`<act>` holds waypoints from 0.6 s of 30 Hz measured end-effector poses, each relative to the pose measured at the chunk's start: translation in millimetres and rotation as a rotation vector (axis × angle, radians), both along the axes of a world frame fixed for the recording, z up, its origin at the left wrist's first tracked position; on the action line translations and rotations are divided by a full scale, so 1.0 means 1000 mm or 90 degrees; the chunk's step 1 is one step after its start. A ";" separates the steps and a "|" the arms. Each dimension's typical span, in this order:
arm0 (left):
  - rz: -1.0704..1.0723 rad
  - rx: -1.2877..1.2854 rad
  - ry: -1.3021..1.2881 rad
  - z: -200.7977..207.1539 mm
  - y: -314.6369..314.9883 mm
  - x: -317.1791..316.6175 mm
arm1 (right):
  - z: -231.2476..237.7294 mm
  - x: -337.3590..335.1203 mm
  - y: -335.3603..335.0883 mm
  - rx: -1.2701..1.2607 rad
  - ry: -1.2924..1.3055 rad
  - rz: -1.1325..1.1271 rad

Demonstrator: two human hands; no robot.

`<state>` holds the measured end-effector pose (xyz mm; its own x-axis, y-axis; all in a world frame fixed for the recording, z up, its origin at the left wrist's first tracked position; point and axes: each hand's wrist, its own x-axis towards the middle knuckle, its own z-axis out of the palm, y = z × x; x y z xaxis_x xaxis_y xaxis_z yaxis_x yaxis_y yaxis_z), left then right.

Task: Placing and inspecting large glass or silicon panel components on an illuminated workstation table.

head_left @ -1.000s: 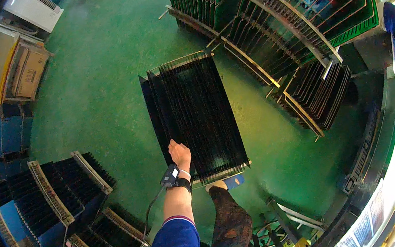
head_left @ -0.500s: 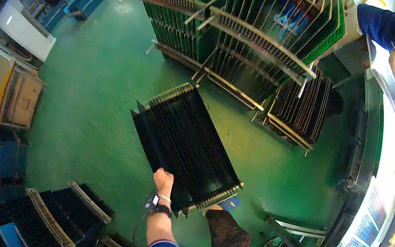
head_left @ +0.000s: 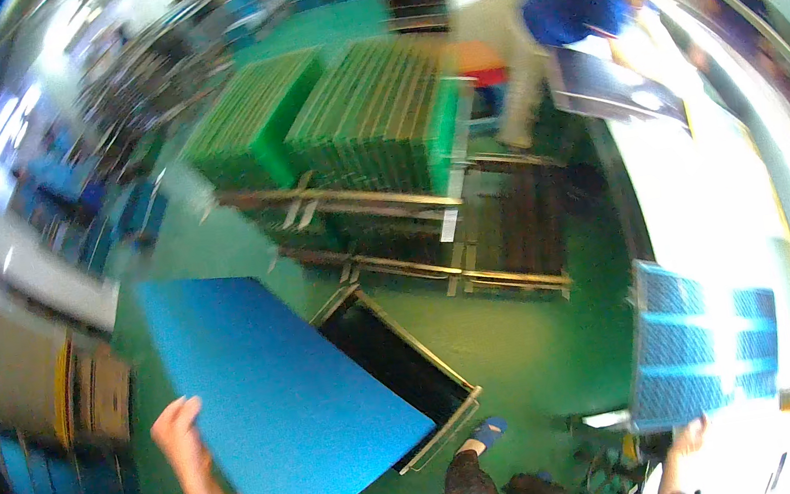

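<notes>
A large flat blue board (head_left: 286, 404) is held up at an angle on my left. My left hand (head_left: 178, 429) grips its left edge, fingers bent around it. Below and behind the board stands a low rack (head_left: 396, 358) of dark sheets, partly covered by it. At the right, a blue panel with a fine pattern and pale bands (head_left: 677, 349) is at the bright table. My right hand (head_left: 686, 436) is at this panel's near edge and appears to pinch it; the fingers are blurred and partly hidden.
Racks of upright green-edged boards (head_left: 367, 119) stand ahead, with a dark rack (head_left: 514, 230) beside them. A brightly lit table (head_left: 691, 195) runs along the right. A co-worker in blue (head_left: 573, 5) leans over it, handling a framed panel (head_left: 615, 85). Stacked cardboard (head_left: 31, 389) is at left.
My left hand, earlier at the dark sheets in the low rack, now holds a blue board above it. My right hand has come into view at the patterned panel. The view has swung rightward and up.
</notes>
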<state>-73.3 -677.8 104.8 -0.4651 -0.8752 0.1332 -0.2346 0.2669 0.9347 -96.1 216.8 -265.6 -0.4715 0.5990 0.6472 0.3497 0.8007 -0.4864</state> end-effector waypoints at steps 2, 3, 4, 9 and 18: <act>-0.059 0.073 0.083 0.035 -0.002 0.005 | -0.012 0.011 0.015 -0.455 0.114 0.148; -0.089 0.095 0.161 0.063 0.023 0.013 | 0.052 -0.027 -0.074 -0.078 -0.012 0.057; -0.205 0.173 0.216 0.087 0.034 0.004 | 0.094 -0.039 -0.107 -0.155 -0.061 0.031; -0.408 0.229 0.284 0.066 0.072 -0.109 | 0.166 -0.024 -0.178 -0.350 0.239 0.085; -0.941 0.685 0.246 -0.017 0.459 -0.179 | 0.296 0.018 -0.323 -1.054 0.329 0.459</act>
<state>-252.3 -219.2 87.3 -0.9115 0.3874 0.1384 -0.1546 -0.6344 0.7574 -78.3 -106.5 30.2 -0.8583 0.4871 -0.1613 -0.2112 -0.6220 -0.7540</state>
